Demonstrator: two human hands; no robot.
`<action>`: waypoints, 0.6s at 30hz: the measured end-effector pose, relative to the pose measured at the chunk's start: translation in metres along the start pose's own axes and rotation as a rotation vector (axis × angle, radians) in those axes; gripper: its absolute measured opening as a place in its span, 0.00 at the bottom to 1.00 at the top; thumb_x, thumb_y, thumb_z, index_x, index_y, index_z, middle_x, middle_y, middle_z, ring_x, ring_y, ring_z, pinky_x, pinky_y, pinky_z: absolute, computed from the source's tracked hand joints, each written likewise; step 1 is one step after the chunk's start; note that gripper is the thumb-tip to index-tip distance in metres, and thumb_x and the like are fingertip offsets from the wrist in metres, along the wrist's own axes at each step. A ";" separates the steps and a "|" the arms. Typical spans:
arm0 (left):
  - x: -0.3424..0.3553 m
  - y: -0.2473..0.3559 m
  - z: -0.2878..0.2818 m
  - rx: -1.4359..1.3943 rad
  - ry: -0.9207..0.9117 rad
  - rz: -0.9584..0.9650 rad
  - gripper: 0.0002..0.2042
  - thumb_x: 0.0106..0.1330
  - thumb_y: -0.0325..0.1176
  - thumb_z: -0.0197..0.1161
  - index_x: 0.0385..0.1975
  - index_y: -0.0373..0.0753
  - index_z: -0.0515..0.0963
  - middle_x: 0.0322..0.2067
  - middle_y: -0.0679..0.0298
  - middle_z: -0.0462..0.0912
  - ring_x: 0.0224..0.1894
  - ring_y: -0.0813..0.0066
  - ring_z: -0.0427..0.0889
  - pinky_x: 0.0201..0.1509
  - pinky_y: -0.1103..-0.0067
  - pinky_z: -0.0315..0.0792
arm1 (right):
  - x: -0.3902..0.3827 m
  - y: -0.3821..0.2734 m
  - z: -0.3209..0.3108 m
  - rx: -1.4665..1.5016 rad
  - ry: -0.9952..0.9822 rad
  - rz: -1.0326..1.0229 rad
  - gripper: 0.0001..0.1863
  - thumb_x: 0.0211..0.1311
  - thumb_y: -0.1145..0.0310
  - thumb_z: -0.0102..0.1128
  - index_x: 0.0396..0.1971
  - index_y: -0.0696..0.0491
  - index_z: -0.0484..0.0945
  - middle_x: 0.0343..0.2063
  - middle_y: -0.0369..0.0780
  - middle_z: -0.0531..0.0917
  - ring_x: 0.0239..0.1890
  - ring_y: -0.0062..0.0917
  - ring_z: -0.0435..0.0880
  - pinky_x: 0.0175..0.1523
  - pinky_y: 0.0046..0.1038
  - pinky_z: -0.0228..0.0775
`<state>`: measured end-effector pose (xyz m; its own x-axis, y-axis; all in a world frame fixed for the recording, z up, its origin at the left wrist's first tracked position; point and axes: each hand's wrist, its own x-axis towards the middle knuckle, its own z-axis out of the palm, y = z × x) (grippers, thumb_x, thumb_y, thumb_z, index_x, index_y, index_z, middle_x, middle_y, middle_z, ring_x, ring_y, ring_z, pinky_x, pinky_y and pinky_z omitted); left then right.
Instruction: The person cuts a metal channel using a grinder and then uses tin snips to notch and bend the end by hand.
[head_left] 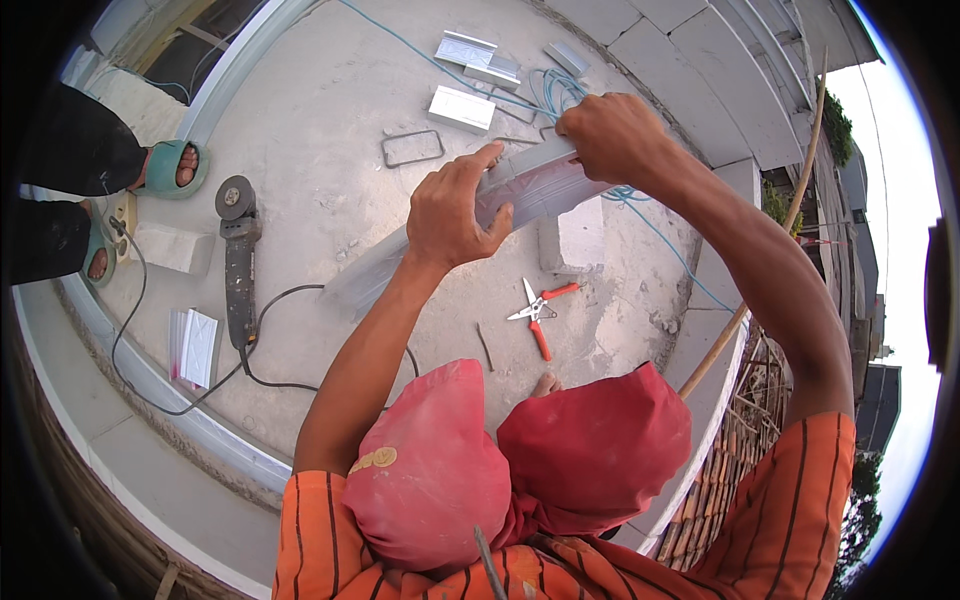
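A long silvery channel profile, apparently wrapped in clear film, slants across the space in front of my knees. My right hand grips its far right end with bent fingers. Farther down its length, my left hand clasps it, with the thumb on the near side and the fingers over the far side. Beneath the right part of the profile stands a pale block. Snips with orange handles lie on the floor closer to me, blades apart. A short dark rod lies to their left.
An angle grinder with a black cord lies at left, near a short profile piece. Beyond my hands are a white cut piece, a bent wire rectangle and coiled blue cord. Another person's slippered foot stands at far left.
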<state>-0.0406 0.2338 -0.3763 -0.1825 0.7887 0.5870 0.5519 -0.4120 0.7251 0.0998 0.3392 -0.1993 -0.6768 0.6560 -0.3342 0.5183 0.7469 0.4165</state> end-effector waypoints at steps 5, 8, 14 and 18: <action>-0.018 0.020 -0.001 0.273 -0.001 0.012 0.54 0.40 0.48 0.80 0.68 0.33 0.56 0.57 0.53 0.72 0.60 0.59 0.70 0.65 0.59 0.56 | 0.004 0.000 -0.010 0.003 0.026 -0.004 0.08 0.47 0.73 0.69 0.31 0.52 0.86 0.30 0.41 0.87 0.33 0.35 0.87 0.35 0.35 0.80; -0.034 0.022 0.007 0.438 0.028 -0.061 0.58 0.37 0.48 0.82 0.69 0.35 0.53 0.59 0.53 0.69 0.62 0.58 0.67 0.65 0.55 0.53 | 0.008 -0.003 -0.019 -0.020 -0.016 -0.019 0.08 0.48 0.74 0.68 0.31 0.52 0.86 0.30 0.41 0.87 0.35 0.35 0.88 0.36 0.34 0.80; -0.037 -0.009 0.019 0.517 0.162 -0.018 0.48 0.37 0.40 0.80 0.63 0.39 0.62 0.50 0.58 0.75 0.50 0.61 0.77 0.52 0.64 0.68 | 0.016 -0.007 -0.024 -0.038 0.032 -0.024 0.10 0.48 0.72 0.69 0.33 0.51 0.86 0.32 0.42 0.87 0.36 0.36 0.88 0.39 0.34 0.81; -0.027 -0.015 0.021 0.544 0.252 -0.002 0.43 0.36 0.37 0.78 0.58 0.42 0.66 0.45 0.61 0.76 0.45 0.63 0.79 0.44 0.68 0.71 | 0.029 -0.016 -0.030 -0.074 0.019 0.002 0.13 0.48 0.71 0.74 0.37 0.52 0.87 0.33 0.42 0.88 0.37 0.34 0.88 0.43 0.33 0.81</action>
<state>-0.0273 0.2279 -0.4108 -0.3350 0.6290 0.7015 0.8763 -0.0656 0.4773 0.0562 0.3429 -0.1909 -0.6860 0.6545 -0.3180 0.4799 0.7354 0.4783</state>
